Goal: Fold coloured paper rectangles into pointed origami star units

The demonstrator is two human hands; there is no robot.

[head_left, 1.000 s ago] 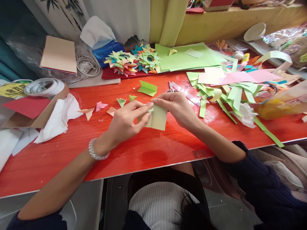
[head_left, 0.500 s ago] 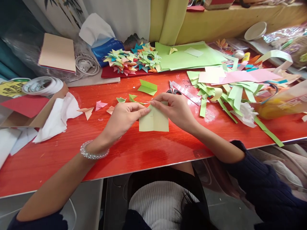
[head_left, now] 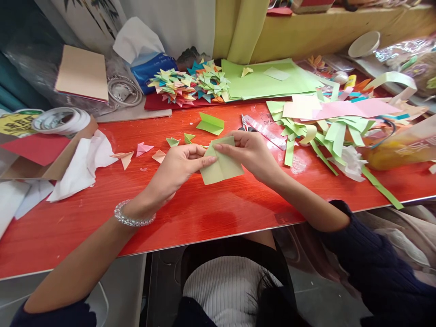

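A pale green paper square (head_left: 225, 164) with a crease down its middle is held above the red table (head_left: 190, 213). My left hand (head_left: 182, 168) pinches its left edge between thumb and fingers. On the upper right part of the same paper, my right hand (head_left: 254, 152) has its thumb on top and its fingers behind. The sheet is slightly tilted. Just beyond lies a folded bright green paper (head_left: 210, 124), and small folded green pieces (head_left: 172, 141) sit near my left hand. Black-handled scissors (head_left: 245, 125) are partly hidden behind my right hand.
Folded pink (head_left: 143, 149) and orange pieces (head_left: 124, 159) lie to the left, near a cardboard box (head_left: 81, 141) with tape rolls. Paper-star rings (head_left: 175, 86) and green sheets (head_left: 269, 79) are at the back. Cut green strips (head_left: 335, 134) and a ruler (head_left: 265, 132) lie right.
The pale green paper has turned a little and its top edge now shows. My right thumb has moved down onto the sheet, with the fingers behind it.
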